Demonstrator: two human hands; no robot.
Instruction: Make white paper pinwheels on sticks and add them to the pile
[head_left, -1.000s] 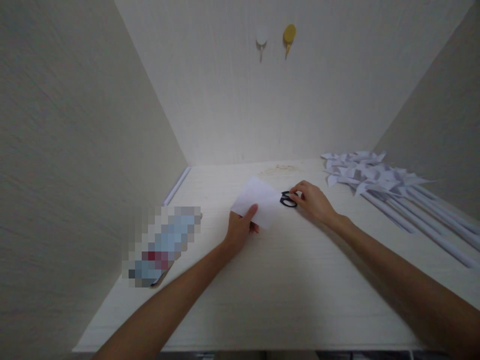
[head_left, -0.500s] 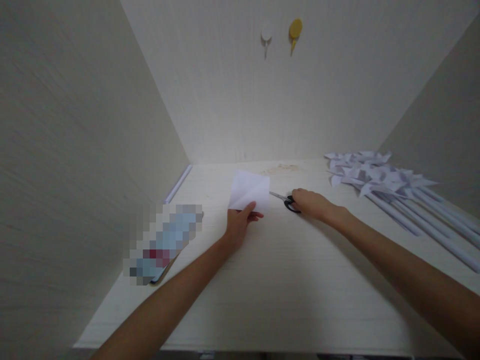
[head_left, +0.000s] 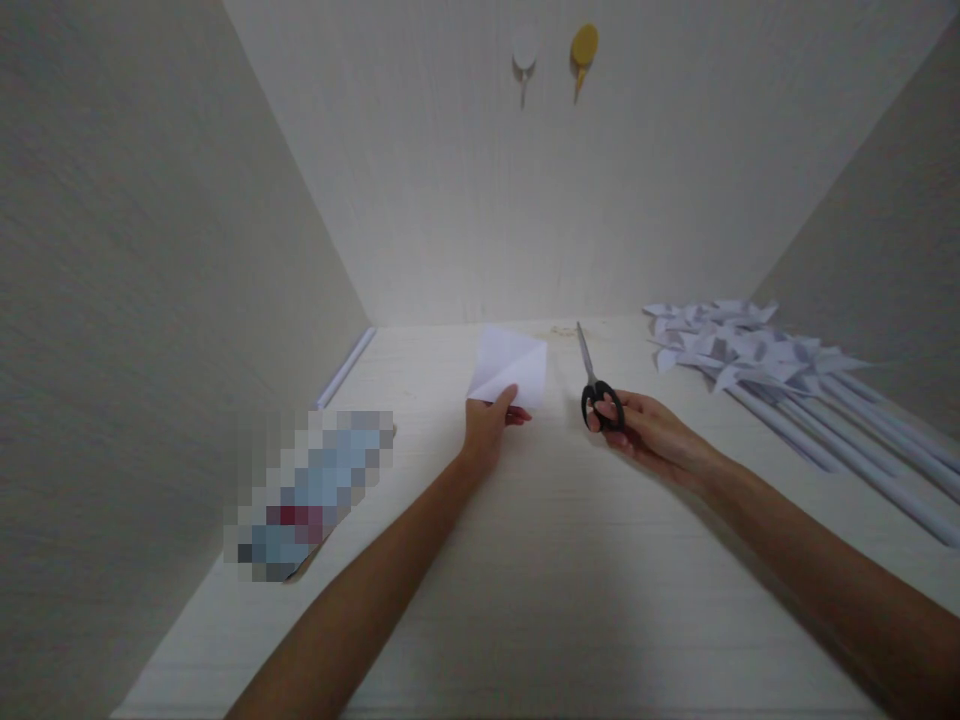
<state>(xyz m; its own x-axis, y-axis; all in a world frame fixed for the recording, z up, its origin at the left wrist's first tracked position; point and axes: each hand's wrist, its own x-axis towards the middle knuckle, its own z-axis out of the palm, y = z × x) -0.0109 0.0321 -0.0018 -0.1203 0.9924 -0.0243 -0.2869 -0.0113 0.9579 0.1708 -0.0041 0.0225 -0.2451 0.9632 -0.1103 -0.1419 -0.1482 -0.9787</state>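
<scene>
1. Left hand [head_left: 489, 428], centre of frame, pinches the lower edge of a white paper sheet [head_left: 510, 366], thumb on top, fingers curled under. The sheet is lifted off the table [head_left: 525, 600], creased along a diagonal, and tilts up toward the back wall [head_left: 525, 200].
2. Far left of that, lower left of frame, a blurred-out patch [head_left: 311, 490] lies on the table near the left wall; can't tell what it is. A thin white strip [head_left: 345, 367] runs along the left wall base behind it.
3. Right of the sheet, my right hand [head_left: 649, 435] is closed around the black handles of the scissors [head_left: 596, 385], fingers through the loops. Blades point up-frame toward the back wall and look closed or nearly so. Scissors sit just beside the sheet, not touching it.
4. Right side of frame, a pile of white paper pinwheels [head_left: 750, 350] on long white sticks lies on the table, sticks running to the lower right edge, well apart from my right hand.
5. Top centre, a white hook [head_left: 523, 55] and a yellow hook [head_left: 583, 50] are stuck on the back wall, side by side.
</scene>
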